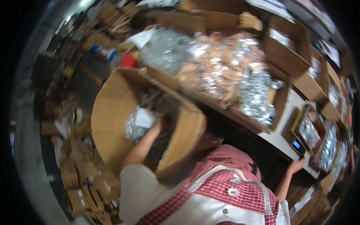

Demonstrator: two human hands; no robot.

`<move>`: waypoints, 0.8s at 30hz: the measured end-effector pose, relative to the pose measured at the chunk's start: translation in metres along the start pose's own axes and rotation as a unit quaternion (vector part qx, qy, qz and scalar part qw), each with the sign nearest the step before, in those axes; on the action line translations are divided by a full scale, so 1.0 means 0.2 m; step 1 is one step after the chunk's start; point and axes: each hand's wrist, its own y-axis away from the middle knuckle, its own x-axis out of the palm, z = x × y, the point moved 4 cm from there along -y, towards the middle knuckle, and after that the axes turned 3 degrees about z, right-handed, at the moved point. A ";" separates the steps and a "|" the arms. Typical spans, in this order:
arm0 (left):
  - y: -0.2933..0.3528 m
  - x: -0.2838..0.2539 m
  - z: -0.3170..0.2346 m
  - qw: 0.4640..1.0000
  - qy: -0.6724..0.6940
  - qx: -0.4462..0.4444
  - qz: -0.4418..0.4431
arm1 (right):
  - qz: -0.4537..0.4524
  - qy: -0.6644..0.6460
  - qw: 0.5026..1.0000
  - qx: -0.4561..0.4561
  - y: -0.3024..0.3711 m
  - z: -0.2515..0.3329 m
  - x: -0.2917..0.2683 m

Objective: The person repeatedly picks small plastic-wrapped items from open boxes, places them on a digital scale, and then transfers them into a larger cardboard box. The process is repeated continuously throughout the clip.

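Note:
My left hand (159, 124) reaches down inside a large open cardboard box (110, 122) in front of me on the left. It is at the side of a clear plastic-wrapped bundle (132, 128) that has a white paper slip (144, 118) on top. Motion blur and shadow hide its fingers, so its grip cannot be made out. Far to the right, my right hand (297, 165) rests at the edge of a white table (279, 142), fingers laid out and nothing seen in them, close to a small device with a lit blue display (296, 144).
Beyond the box, a wide carton holds many clear plastic bags (221, 63), copper-toned and silvery. More open cartons (287, 47) line the right side. A shallow box (310, 127) of bagged pieces stands by the display. Flattened and stacked cardboard (80, 183) covers the floor at left.

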 end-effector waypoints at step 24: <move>0.34 0.03 -0.15 0.926 0.234 -0.246 0.164 | 0.189 0.184 0.964 0.022 0.16 -0.10 0.16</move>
